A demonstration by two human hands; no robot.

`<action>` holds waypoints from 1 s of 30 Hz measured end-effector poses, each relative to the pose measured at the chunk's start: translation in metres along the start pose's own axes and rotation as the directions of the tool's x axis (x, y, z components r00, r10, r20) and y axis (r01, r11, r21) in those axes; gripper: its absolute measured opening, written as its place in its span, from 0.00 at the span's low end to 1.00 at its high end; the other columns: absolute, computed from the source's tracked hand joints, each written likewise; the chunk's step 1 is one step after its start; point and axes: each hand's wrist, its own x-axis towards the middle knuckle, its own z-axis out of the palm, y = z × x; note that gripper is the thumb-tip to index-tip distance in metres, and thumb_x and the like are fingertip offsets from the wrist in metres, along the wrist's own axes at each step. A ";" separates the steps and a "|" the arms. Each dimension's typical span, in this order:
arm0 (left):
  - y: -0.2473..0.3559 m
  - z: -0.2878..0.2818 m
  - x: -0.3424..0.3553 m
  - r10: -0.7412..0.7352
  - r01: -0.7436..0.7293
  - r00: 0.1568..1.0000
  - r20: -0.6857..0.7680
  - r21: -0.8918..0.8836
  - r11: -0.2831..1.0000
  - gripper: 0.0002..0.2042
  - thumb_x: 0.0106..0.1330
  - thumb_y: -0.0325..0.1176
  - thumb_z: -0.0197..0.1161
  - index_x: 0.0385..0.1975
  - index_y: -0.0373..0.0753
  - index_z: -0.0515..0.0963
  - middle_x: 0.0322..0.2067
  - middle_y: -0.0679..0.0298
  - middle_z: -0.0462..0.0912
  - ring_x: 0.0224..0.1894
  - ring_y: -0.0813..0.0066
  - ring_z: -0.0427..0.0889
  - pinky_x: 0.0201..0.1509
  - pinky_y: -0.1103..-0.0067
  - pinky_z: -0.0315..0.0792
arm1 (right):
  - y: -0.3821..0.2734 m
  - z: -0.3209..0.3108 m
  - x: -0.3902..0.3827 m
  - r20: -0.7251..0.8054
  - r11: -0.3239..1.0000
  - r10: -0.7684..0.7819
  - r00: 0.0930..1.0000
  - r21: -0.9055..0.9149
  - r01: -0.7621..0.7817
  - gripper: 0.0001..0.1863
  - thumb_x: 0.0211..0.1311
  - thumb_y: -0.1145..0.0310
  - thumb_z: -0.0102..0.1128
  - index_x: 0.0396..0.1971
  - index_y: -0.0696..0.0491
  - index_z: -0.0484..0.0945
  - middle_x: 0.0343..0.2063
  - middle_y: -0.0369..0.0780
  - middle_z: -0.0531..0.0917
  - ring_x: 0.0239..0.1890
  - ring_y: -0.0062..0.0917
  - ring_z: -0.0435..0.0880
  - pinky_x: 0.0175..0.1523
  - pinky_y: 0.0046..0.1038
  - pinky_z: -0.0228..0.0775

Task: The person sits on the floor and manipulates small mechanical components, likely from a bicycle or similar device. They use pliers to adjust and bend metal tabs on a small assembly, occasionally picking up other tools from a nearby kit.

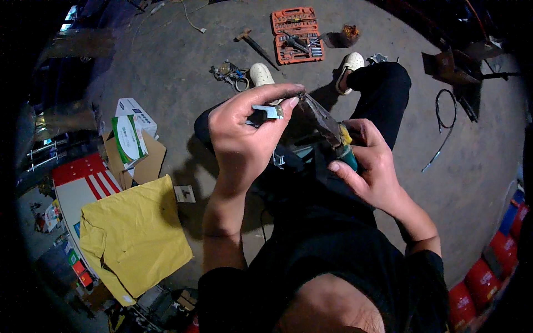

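My right hand (375,161) is wrapped round the green and yellow handles of a pair of pliers (325,123). The dark metal jaws point up and left, to the fingertips of my left hand (241,136). There, thumb and forefinger pinch close to the jaw tips; whatever tiny part lies between them is too small to make out. A small pale blue-white piece (267,111), looking like plastic, is held in the curl of the left hand, partly hidden by the thumb. Both hands are above my lap, between my knees.
An open orange socket set (300,49) lies on the floor ahead, with a hammer (258,49) and loose metal parts (227,73) to its left. A yellow cloth (139,233) and boxes (129,141) are at left. A black cable (440,119) lies at right, near red containers (483,280).
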 end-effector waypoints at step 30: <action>-0.002 -0.001 0.008 0.116 -0.145 0.979 0.167 0.175 0.974 0.08 0.53 0.20 0.64 0.33 0.35 0.82 0.32 0.59 0.84 0.35 0.72 0.84 0.40 0.81 0.74 | 0.008 0.000 -0.003 0.064 0.997 0.067 0.996 -0.050 -0.064 0.18 0.50 0.62 0.67 0.23 0.66 0.77 0.35 0.52 0.77 0.35 0.41 0.79 0.40 0.32 0.72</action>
